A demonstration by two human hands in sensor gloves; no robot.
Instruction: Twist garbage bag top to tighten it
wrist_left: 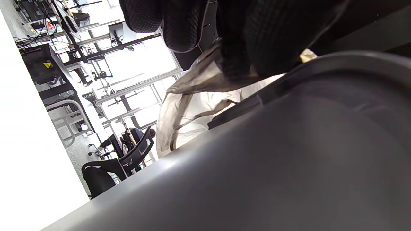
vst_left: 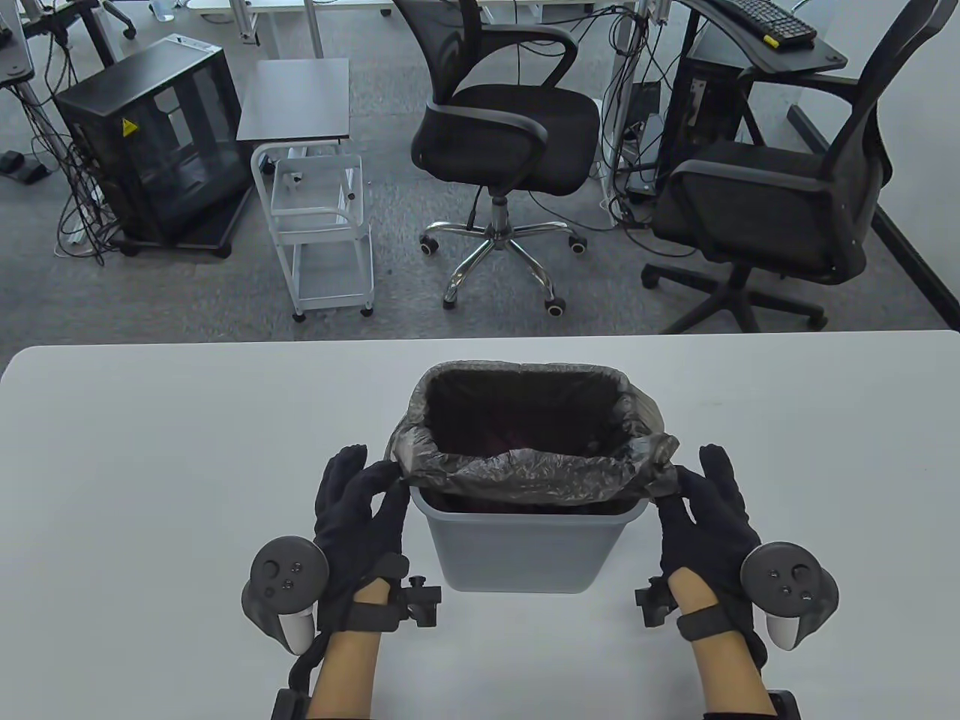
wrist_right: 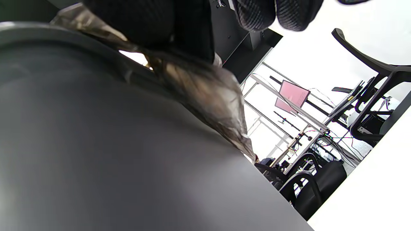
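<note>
Gripping: table view, left hand [vst_left: 360,502] and right hand [vst_left: 709,506] each pinch the near corners of one garbage bag [vst_left: 525,469], folded over one grey bin [vst_left: 517,544] on the table [vst_left: 150,465].
Left wrist view: fingers [wrist_left: 244,48] clamp film [wrist_left: 199,77] at the rim.
Right wrist view: likewise [wrist_right: 205,93]. Judged thin, light, soft, slippery, tearable; best gathered at the loose hem.
</note>
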